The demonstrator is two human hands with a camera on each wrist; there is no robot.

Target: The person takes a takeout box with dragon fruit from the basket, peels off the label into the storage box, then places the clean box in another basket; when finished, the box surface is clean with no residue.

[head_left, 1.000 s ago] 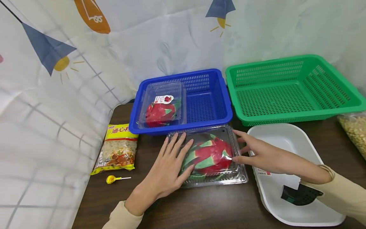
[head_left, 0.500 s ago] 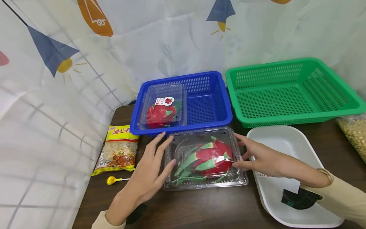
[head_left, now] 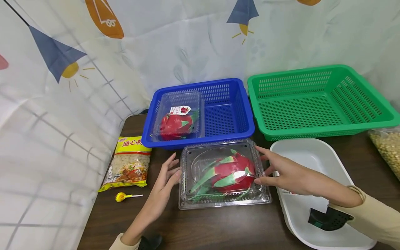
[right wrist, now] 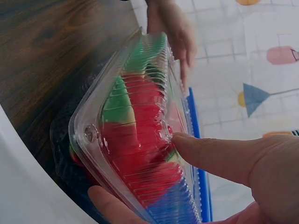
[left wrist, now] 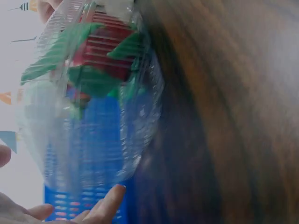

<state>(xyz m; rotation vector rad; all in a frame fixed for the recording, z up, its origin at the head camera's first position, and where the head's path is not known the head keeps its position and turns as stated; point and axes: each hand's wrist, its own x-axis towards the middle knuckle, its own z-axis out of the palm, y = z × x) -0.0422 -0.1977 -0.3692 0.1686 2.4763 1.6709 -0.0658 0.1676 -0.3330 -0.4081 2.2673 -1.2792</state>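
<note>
A clear plastic clamshell box point(head_left: 200, 163) lies on the dark wooden table in front of the blue basket, its lid down. Inside it is a red and green dragon fruit point(head_left: 232, 173). My left hand point(head_left: 164, 185) is just beside the box's left edge, fingers relaxed and holding nothing. On the other side, my right hand point(head_left: 282, 172) touches the box's right side with spread fingers. In the right wrist view its thumb point(right wrist: 210, 154) is against the lid's side, with a fingertip point(right wrist: 110, 203) near the lower rim.
The blue basket point(head_left: 248, 118) behind holds another boxed dragon fruit point(head_left: 176, 123). A green basket point(head_left: 300, 130) stands at back right, a white tray point(head_left: 312, 225) below it. At left lie a macaroni bag point(head_left: 129, 163) and a lollipop point(head_left: 121, 197); another filled bag point(head_left: 387, 146) is far right.
My left hand has come off the box's lid and moved left to beside its edge. The right hand has stayed at the box's right side, and the box has hardly moved.
</note>
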